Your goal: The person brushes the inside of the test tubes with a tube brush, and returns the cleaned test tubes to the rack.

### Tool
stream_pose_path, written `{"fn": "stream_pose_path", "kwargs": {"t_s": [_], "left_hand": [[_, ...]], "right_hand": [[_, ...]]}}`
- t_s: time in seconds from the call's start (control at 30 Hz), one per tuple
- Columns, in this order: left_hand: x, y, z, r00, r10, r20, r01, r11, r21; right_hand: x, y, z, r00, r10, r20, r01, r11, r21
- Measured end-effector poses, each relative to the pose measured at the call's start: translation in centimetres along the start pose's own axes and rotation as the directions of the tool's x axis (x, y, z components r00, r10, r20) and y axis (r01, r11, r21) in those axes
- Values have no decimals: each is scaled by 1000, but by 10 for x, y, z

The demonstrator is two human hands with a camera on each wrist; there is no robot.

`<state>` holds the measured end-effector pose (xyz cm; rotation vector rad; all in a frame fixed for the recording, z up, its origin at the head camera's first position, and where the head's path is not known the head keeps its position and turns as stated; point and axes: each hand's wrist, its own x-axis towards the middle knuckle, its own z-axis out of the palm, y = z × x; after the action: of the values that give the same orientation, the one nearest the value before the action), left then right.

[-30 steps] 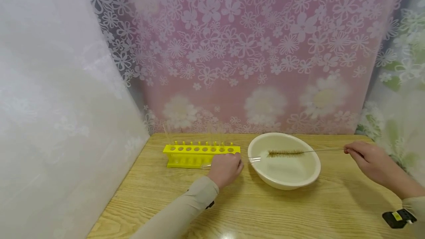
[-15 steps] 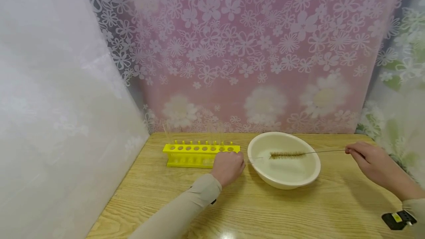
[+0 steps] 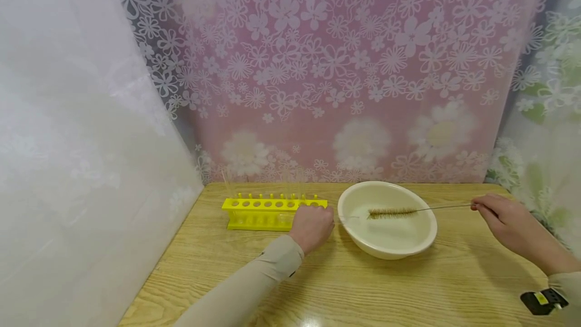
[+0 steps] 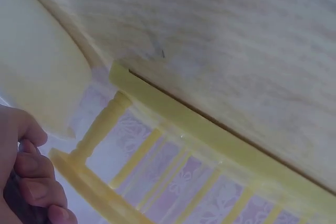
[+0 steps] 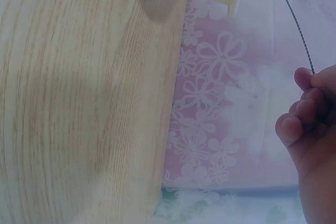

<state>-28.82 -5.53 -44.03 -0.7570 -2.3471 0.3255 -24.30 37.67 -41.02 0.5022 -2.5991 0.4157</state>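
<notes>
In the head view my left hand (image 3: 313,228) grips a clear glass test tube (image 3: 346,220), whose one end reaches past the rim of a cream basin (image 3: 386,253). The fist overlaps the right end of a yellow test tube rack (image 3: 258,206). On the right, my right hand (image 3: 504,223) pinches the thin wire handle of a test tube brush (image 3: 391,213). Its tan bristles point left over the basin, apart from the tube's end. The right wrist view shows the twisted wire (image 5: 294,19) between thumb and fingers. Curled fingers (image 4: 39,182) show in the left wrist view.
Several clear test tubes (image 3: 228,183) stand in the rack, towards its left and right parts. Rack and basin rest on a wood-grain table (image 3: 354,286). Behind the table hangs a pink flowered curtain (image 3: 336,90), with a whitish sheet (image 3: 91,115) along the left.
My left hand has shifted slightly right, and the tube has tilted and blurred. The brush has moved a little to the right with my right hand. Rack and basin stay put.
</notes>
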Motion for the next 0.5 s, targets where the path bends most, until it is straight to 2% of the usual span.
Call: {"fn": "stream_pose_path", "kwargs": {"t_s": [0.3,0.5], "left_hand": [[5,0,-5,997,44,-65,-41,998,46],[7,2,-8,998,50,-49,-46,995,84]], "right_hand": [[-1,0,1,1000,8,-7,-8,1000,4],[-1,-1,1,1000,4,-10,-4,1000,4]]}}
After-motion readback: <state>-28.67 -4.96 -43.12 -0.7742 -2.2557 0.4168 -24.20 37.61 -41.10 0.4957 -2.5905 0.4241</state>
